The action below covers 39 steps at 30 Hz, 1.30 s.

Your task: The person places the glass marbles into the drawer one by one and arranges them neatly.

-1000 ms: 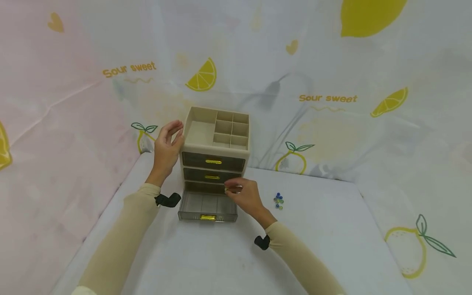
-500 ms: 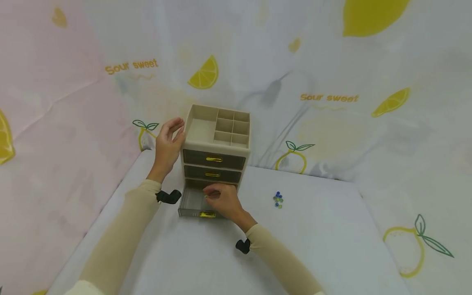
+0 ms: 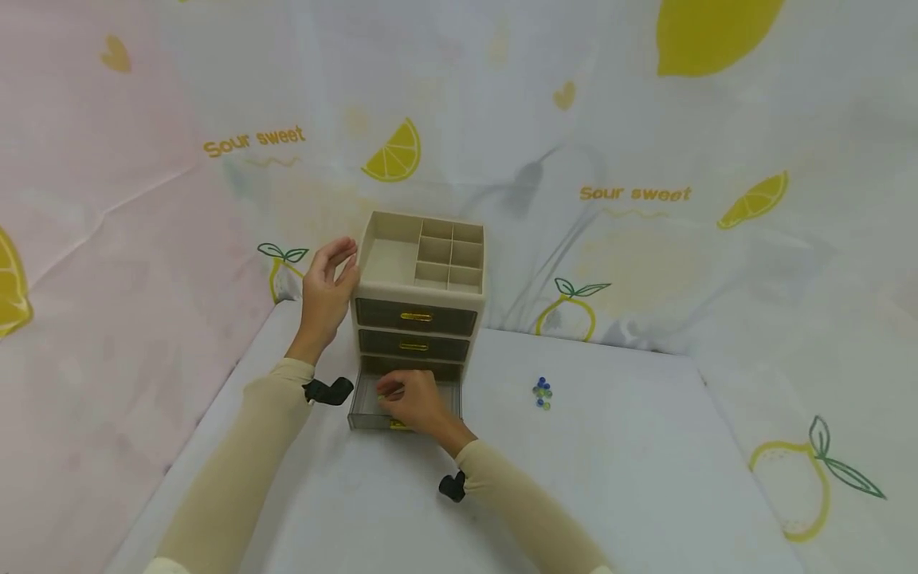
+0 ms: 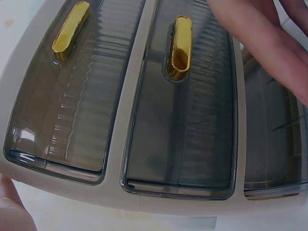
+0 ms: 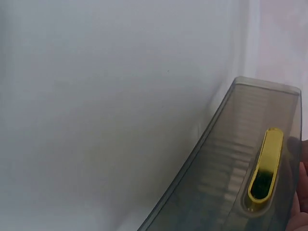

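A beige desktop organizer point(image 3: 419, 292) stands at the back of the table, its bottom grey see-through drawer point(image 3: 449, 392) pulled out. My left hand point(image 3: 326, 295) rests against its left side with loosely extended fingers. Low over the open drawer, my right hand point(image 3: 417, 399) pinches what looks like a small pale-yellow marble point(image 3: 382, 398) between thumb and fingers, mostly hidden. In the right wrist view, the drawer's gold handle point(image 5: 267, 166) shows, with fingers behind the front at the right edge. Several blue and yellow-green marbles point(image 3: 541, 383) lie on the table to the right.
Two upper drawers with gold handles point(image 4: 180, 45) are closed. The organizer's top has one large compartment point(image 3: 390, 263) and several small ones. A white table point(image 3: 610, 454) extends to the right and front; lemon-printed cloth point(image 3: 459, 96) hangs behind.
My right hand has moved left and slightly down, from the drawer's right side to over its left half, fingers still pinched. My left hand stays at the organizer. The marbles on the table have not moved.
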{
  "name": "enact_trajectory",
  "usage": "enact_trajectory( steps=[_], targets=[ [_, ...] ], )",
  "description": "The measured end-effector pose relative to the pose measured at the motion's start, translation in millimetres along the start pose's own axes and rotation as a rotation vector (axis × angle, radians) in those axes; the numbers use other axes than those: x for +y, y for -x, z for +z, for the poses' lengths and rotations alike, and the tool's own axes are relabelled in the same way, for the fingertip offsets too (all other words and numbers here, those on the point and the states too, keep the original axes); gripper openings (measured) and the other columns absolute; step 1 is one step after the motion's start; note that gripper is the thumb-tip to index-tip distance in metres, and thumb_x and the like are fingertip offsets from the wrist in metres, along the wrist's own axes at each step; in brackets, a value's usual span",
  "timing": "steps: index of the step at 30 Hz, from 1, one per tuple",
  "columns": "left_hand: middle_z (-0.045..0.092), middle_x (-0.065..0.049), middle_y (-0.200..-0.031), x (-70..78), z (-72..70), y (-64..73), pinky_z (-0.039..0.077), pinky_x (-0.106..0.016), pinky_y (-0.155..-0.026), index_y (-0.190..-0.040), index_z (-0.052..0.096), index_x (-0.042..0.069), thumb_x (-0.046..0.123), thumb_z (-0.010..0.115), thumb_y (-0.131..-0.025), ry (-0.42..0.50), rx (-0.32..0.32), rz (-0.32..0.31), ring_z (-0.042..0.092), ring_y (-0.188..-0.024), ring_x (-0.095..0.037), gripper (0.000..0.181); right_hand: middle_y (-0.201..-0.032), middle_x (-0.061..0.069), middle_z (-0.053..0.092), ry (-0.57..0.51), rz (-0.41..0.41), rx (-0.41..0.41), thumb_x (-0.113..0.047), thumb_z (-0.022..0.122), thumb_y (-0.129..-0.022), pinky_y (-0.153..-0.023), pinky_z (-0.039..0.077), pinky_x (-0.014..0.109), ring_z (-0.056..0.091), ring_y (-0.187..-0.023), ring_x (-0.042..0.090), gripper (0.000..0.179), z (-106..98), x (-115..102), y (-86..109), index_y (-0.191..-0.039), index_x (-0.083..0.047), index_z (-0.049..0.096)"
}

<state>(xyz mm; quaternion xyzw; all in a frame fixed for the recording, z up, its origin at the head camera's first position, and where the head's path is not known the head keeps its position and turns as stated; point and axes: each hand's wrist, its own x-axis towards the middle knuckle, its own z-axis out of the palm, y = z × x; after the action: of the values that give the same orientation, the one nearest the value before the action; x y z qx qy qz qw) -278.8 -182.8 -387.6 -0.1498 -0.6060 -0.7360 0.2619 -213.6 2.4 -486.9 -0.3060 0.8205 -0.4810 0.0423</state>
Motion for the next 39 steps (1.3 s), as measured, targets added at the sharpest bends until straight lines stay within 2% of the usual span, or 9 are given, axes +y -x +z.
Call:
enact_trajectory(
  steps=[5, 10, 16, 22, 26, 29, 34, 36, 39],
  targets=[
    [0.047, -0.019, -0.135, 10.0, 1.7, 3.6, 0.036, -0.030, -0.113, -0.137, 0.043, -0.010, -0.012, 0.051, -0.092, -0.001, -0.001, -0.013, 0.043, -0.132, -0.027, 0.045, -0.091, 0.006, 0.073, 0.003, -0.013, -0.004, 0.003, 0.073, -0.081, -0.069, 0.056, 0.011, 0.067, -0.079, 0.004, 0.018, 8.6, -2.0, -5.1, -0.099, 0.003, 0.074],
    [0.046, -0.021, -0.135, 21.8, 7.0, 3.7, 0.036, -0.032, -0.114, -0.136, 0.041, -0.013, -0.011, 0.051, -0.092, -0.015, -0.015, -0.005, 0.041, -0.134, -0.033, 0.045, -0.088, 0.005, 0.073, 0.028, -0.016, -0.017, 0.005, 0.073, -0.079, -0.067, 0.055, 0.011, 0.068, -0.079, 0.006, 0.017, 9.6, -8.3, -10.5, -0.096, 0.001, 0.074],
    [0.045, -0.022, -0.137, 7.8, 3.2, -3.0, 0.036, -0.030, -0.113, -0.138, 0.041, -0.010, -0.010, 0.052, -0.093, -0.013, -0.012, -0.006, 0.041, -0.134, -0.032, 0.047, -0.085, 0.002, 0.073, 0.031, 0.019, -0.066, 0.000, 0.078, -0.078, -0.065, 0.054, 0.011, 0.065, -0.073, -0.001, 0.016, 11.4, -8.1, -19.2, -0.094, -0.003, 0.075],
    [0.046, -0.021, -0.137, -0.2, 0.3, -2.8, 0.037, -0.028, -0.112, -0.139, 0.042, -0.007, -0.006, 0.054, -0.094, -0.041, 0.006, -0.016, 0.044, -0.132, -0.025, 0.047, -0.075, -0.002, 0.072, -0.007, 0.159, -0.143, -0.004, 0.082, -0.076, -0.060, 0.054, 0.013, 0.064, -0.065, -0.001, 0.012, 13.7, -3.8, -24.3, -0.087, -0.006, 0.077],
    [0.048, -0.018, -0.136, -0.6, -0.9, -1.0, 0.036, -0.029, -0.113, -0.138, 0.042, -0.008, -0.007, 0.054, -0.093, -0.033, 0.009, -0.009, 0.043, -0.133, -0.026, 0.046, -0.073, -0.003, 0.072, -0.011, 0.218, -0.182, -0.006, 0.082, -0.077, -0.059, 0.055, 0.015, 0.065, -0.064, 0.001, 0.010, 17.2, -0.4, -26.2, -0.086, -0.006, 0.078],
    [0.046, -0.021, -0.136, -0.2, -0.2, -0.3, 0.036, -0.030, -0.113, -0.138, 0.042, -0.008, -0.010, 0.053, -0.093, -0.019, 0.000, -0.010, 0.042, -0.133, -0.029, 0.046, -0.072, -0.003, 0.072, 0.013, 0.224, -0.186, -0.007, 0.082, -0.077, -0.060, 0.054, 0.013, 0.064, -0.063, 0.001, 0.009, 20.6, 4.2, -27.5, -0.085, -0.007, 0.078],
    [0.045, -0.024, -0.135, 17.1, 7.6, 4.9, 0.036, -0.031, -0.113, -0.137, 0.039, -0.014, -0.012, 0.051, -0.092, -0.035, -0.011, -0.020, 0.041, -0.133, -0.032, 0.047, -0.071, -0.003, 0.072, 0.055, 0.226, -0.196, -0.008, 0.082, -0.078, -0.060, 0.053, 0.012, 0.064, -0.061, 0.000, 0.007, 23.6, 7.4, -28.5, -0.084, -0.006, 0.078],
    [0.046, -0.024, -0.135, 17.8, 7.2, 4.8, 0.036, -0.031, -0.113, -0.137, 0.038, -0.016, -0.012, 0.051, -0.092, -0.038, -0.010, -0.017, 0.041, -0.133, -0.032, 0.047, -0.070, -0.003, 0.072, 0.053, 0.239, -0.201, -0.007, 0.081, -0.078, -0.059, 0.054, 0.013, 0.064, -0.061, 0.001, 0.007, 24.2, 6.8, -29.0, -0.084, -0.006, 0.078],
    [0.046, -0.023, -0.135, 8.3, 2.2, 1.8, 0.036, -0.032, -0.114, -0.138, 0.039, -0.013, -0.012, 0.051, -0.091, -0.026, -0.002, -0.010, 0.041, -0.133, -0.031, 0.048, -0.069, -0.004, 0.071, 0.033, 0.267, -0.203, -0.005, 0.081, -0.078, -0.058, 0.054, 0.014, 0.064, -0.061, 0.002, 0.007, 25.3, 5.9, -29.8, -0.084, -0.006, 0.078]
  ],
)
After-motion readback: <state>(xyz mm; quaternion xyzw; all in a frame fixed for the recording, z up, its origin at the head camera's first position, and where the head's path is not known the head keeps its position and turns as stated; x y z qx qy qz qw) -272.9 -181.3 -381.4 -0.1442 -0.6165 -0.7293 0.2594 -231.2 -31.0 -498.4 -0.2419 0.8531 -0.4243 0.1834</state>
